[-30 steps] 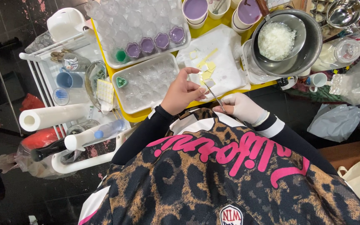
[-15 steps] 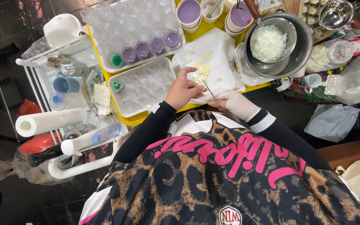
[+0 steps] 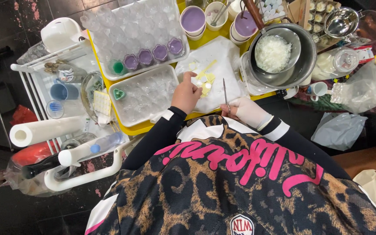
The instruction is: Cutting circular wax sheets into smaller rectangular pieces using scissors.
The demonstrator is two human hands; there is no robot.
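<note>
the right hand [image 3: 249, 111], in a white glove, is closed in a pinch on thin metal tweezers [image 3: 225, 90], and the long axis of this tool runs toward 12 o'clock, its tip pointing away from the body onto the white paper sheet [image 3: 223, 56]. the left hand [image 3: 187, 93] is bare and curled together on a small white piece [image 3: 195, 81] at its fingertips; how firmly it is clamped i cannot tell. the small pale yellow and white pieces [image 3: 207, 82] lie on the sheet between the two hands, at about 10 o'clock from the tweezer tip and just beside the left fingers, so the left hand is the nearer one to them. a pale yellow stick [image 3: 206, 68] lies tilted toward 1 o'clock just above them. going outward, at 9 o'clock from the left hand stands a clear mould tray [image 3: 153, 93] with one green heart shape [image 3: 118, 93] in its left side. at 11 o'clock a larger clear mould tray [image 3: 127, 30] holds a row of purple filled cups [image 3: 153, 54] and one green. at 1 o'clock from the right hand a metal pot [image 3: 305, 56] holds a smaller pan with white flakes [image 3: 273, 52]. at 12 o'clock stand round cups of lilac liquid [image 3: 193, 19]. far at 9 o'clock a white paper roll [image 3: 44, 130] lies on its side on a white cart [image 3: 83, 176].
</note>
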